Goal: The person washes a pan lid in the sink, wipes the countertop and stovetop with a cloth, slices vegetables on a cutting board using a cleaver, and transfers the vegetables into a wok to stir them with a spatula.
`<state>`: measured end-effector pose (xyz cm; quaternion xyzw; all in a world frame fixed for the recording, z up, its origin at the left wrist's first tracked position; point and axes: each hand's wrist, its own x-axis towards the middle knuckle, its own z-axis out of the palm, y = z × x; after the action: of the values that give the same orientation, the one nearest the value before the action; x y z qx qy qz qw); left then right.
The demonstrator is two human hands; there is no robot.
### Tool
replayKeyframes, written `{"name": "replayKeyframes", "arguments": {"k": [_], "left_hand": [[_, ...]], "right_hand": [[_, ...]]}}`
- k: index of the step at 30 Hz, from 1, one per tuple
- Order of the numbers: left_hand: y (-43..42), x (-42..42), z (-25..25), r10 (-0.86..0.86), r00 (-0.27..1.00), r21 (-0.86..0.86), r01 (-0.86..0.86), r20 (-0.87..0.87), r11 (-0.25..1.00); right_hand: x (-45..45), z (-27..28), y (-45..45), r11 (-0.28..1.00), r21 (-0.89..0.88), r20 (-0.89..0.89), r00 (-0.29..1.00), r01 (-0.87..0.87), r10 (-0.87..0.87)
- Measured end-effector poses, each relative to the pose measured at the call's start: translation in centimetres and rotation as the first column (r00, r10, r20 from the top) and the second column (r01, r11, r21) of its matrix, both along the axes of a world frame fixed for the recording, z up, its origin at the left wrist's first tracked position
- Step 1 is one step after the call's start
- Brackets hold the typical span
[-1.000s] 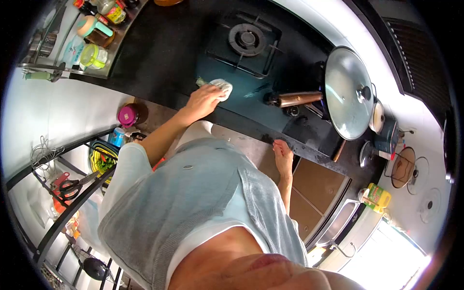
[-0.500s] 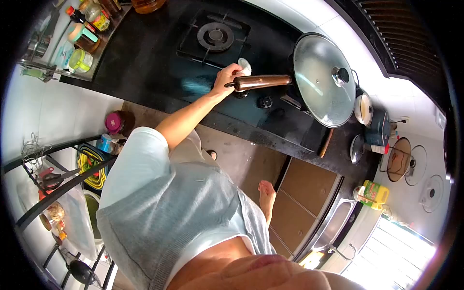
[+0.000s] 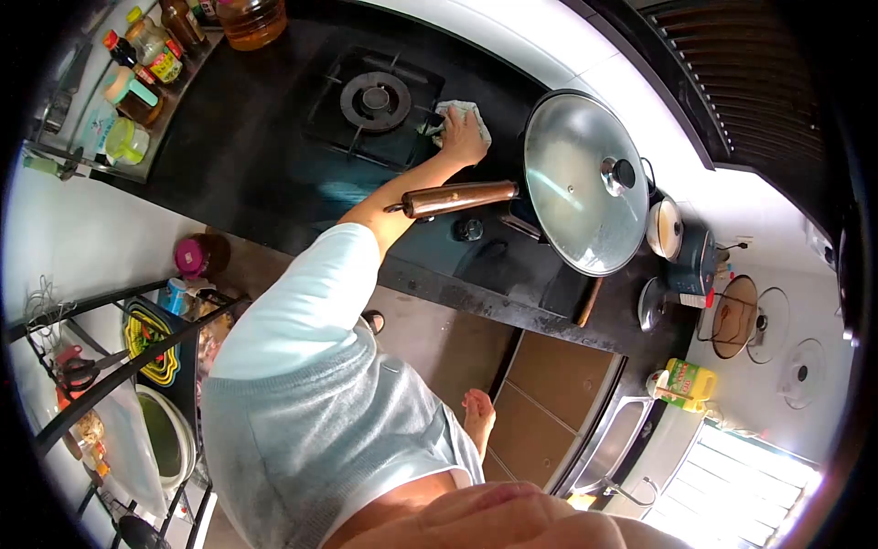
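Note:
My left hand (image 3: 465, 144) is pressed down on a crumpled pale cloth (image 3: 483, 126), fingers bent over it, on the black stovetop just right of the bare burner (image 3: 376, 97). My forearm passes behind the brown handle (image 3: 462, 197) of a wok, which stands on the other burner under a glass lid (image 3: 585, 183) with a dark knob. Low at my side hangs my right hand (image 3: 477, 416), its fingers loosely curled with nothing visible in them. It is away from the counter, in front of the brown cabinet doors (image 3: 540, 403).
Several sauce bottles (image 3: 160, 59) and jars stand at the left end of the counter (image 3: 238, 146). Beyond the wok are a small lidded pot (image 3: 665, 229) and a dark blue appliance (image 3: 692, 265). A wooden handle (image 3: 590, 302) projects toward the counter's front edge. A black rack (image 3: 110, 366) is at left.
My left hand has moved the cloth from beside the stove knob, near the wok handle's end, farther back beside the bare burner. The view has shifted slightly; my right hand still hangs down.

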<state>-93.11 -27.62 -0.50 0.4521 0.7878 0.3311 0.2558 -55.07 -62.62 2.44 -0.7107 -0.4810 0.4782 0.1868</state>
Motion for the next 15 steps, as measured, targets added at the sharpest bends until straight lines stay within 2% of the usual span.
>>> {"name": "replayKeyframes", "arguments": {"k": [1, 2, 3, 4, 6, 7, 8, 10, 11, 12, 14, 15], "left_hand": [[0.8, 0.0, -0.4, 0.055, 0.995, 0.058, -0.051, -0.082, 0.997], [1.5, -0.1, -0.8, 0.057, 0.996, 0.054, -0.053, -0.068, 0.997], [1.7, -0.4, -0.7, -0.015, 0.993, 0.021, 0.017, -0.120, 1.000], [1.5, -0.6, -0.9, -0.091, 0.981, -0.023, 0.088, -0.170, 0.996], [0.4, -0.7, -2.9, -0.137, 0.885, 0.131, 0.215, -0.444, 0.968], [0.0, -1.0, -3.0, -0.370, 0.856, -0.011, 0.393, -0.361, 0.920], [-0.7, -1.7, -2.4, -0.573, 0.782, -0.133, 0.558, -0.244, 0.819], [-4.5, -1.7, -0.9, -0.492, 0.746, 0.052, 0.571, -0.449, 0.819], [-5.5, -1.9, 0.1, -0.542, 0.721, -0.043, 0.583, -0.432, 0.811], [-6.8, -2.4, 0.1, -0.426, 0.790, 0.214, 0.553, -0.441, 0.805], [-9.1, -3.4, 2.5, -0.460, 0.850, 0.240, 0.517, -0.255, 0.822], [-10.8, -3.5, 4.1, -0.391, 0.890, 0.276, 0.447, -0.236, 0.851]], "right_hand": [[-0.6, 0.2, 0.2, 0.999, 0.022, -0.053, 0.998, 0.031, -0.030], [-1.3, 0.4, 0.6, 0.997, 0.040, -0.106, 0.993, 0.062, -0.057], [-2.5, 1.3, 1.7, 0.998, 0.033, -0.095, 0.994, 0.060, -0.057], [-4.1, 2.2, 2.8, 0.997, 0.075, -0.111, 0.994, 0.008, 0.000], [-7.1, 3.6, 5.1, 0.980, 0.125, -0.100, 0.980, -0.157, 0.170], [-8.3, 4.3, 6.3, 0.954, 0.130, -0.074, 0.956, -0.272, 0.283], [-10.1, 5.3, 7.3, 0.917, 0.180, -0.046, 0.928, -0.357, 0.370], [-11.8, 5.3, 8.7, 0.871, 0.181, -0.023, 0.883, -0.457, 0.468], [-12.4, 4.9, 9.1, 0.865, 0.178, -0.034, 0.875, -0.470, 0.482], [-12.8, 4.5, 9.4, 0.842, 0.212, -0.035, 0.857, -0.496, 0.514], [-12.7, 3.8, 9.3, 0.808, 0.243, -0.028, 0.828, -0.537, 0.559], [-12.7, 3.4, 9.3, 0.805, 0.258, -0.051, 0.825, -0.534, 0.563]]}}
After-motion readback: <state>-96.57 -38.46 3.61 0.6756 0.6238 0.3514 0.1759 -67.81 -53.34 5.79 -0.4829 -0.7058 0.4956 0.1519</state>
